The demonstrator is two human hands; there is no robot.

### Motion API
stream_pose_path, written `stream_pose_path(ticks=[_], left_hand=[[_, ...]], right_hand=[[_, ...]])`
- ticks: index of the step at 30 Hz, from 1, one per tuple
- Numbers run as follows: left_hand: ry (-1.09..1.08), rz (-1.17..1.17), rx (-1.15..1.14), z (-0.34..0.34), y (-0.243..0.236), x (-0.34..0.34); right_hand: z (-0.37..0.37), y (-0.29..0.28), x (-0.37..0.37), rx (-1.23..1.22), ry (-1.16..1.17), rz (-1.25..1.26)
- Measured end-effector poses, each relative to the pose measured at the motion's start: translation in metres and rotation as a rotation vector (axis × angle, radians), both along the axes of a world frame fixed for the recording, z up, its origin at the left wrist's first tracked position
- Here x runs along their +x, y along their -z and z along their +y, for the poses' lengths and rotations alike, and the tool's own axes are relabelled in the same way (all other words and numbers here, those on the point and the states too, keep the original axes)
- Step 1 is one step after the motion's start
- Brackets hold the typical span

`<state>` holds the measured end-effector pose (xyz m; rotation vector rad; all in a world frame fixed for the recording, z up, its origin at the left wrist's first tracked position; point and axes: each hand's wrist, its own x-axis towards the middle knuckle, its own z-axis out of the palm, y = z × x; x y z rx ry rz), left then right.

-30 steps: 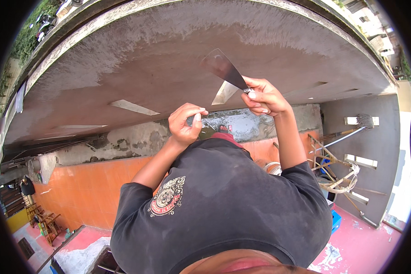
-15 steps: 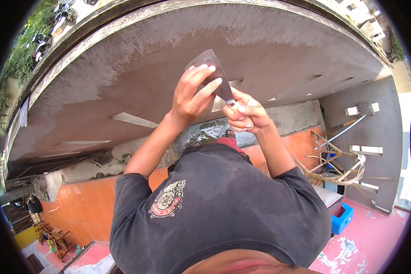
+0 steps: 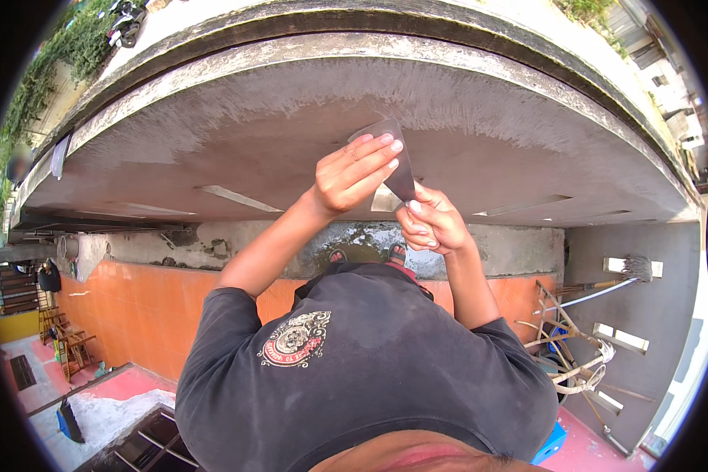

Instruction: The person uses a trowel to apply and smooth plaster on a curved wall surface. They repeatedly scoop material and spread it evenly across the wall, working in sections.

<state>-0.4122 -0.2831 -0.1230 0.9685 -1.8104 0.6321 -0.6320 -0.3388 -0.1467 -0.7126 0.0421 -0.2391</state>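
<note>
A wide-bladed scraper [image 3: 402, 181] is raised in front of the wall, its dark blade pointing up and slightly left. My right hand [image 3: 436, 220] is closed around its handle, which is mostly hidden by the fingers. My left hand [image 3: 354, 177] lies with straight fingers flat against the blade, covering part of its face. The left thumb cannot be made out. Behind the blade stands a brown-grey plastered wall [image 3: 275, 141], rough and streaked along its upper part.
A pale weathered ledge [image 3: 291, 53] tops the wall, and slanted slots [image 3: 240, 198] pierce it lower down. At the right are a bamboo frame [image 3: 562, 346] and a long-handled brush [image 3: 637, 268] against a grey side wall. Orange tiles [image 3: 153, 334] cover a low surface behind me.
The view has levelled and shifted. Both hands and the scraper sit a little lower and farther right in it. My left fingers have drawn closer together and lie flatter on the blade.
</note>
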Motion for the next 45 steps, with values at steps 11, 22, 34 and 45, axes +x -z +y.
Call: stream_pose_path(ticks=[11, 22, 34, 45], left_hand=[[-0.228, -0.01, -0.039, 0.008, -0.005, 0.0], [-0.311, -0.045, 0.06, 0.017, -0.014, -0.017], [-0.299, 0.075, 0.064, 0.019, -0.013, -0.018], [-0.313, 0.179, -0.034, 0.014, -0.017, -0.019]], right_hand=[[-0.031, -0.006, 0.015, -0.009, -0.171, 0.004], [-0.034, -0.009, 0.012, 0.212, -0.325, -0.081], [-0.025, -0.016, 0.009, 0.291, -0.355, -0.073], [-0.018, -0.029, 0.015, 0.231, -0.33, -0.094]])
